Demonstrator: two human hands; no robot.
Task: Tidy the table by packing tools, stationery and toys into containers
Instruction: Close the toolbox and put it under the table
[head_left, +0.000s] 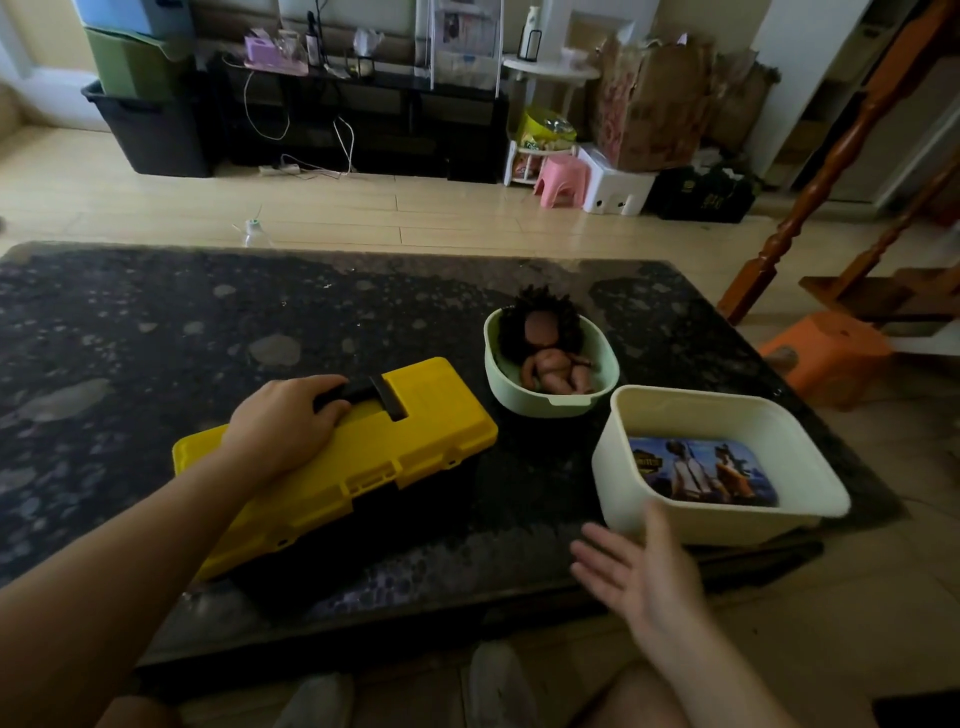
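A yellow toolbox (415, 441) with a black base stands closed on the dark stone table (156, 322). My left hand (283, 421) rests on its lid, fingers curled around the black handle (363, 392). To its right, a pale green tub (550, 402) holds a dark-haired doll (553, 358) lying on its back. A cream square bin (727, 514) at the table's right front corner holds a flat box with printed game art (701, 470). My right hand (644, 571) hovers open, palm up, just in front of the cream bin, touching nothing.
The table's front edge runs just beyond my knees and shoes. An orange stool (826, 353) and a wooden stair post (779, 249) stand to the right. A black media shelf (363, 119), storage crates (140, 104) and a pink stool (561, 179) line the far wall.
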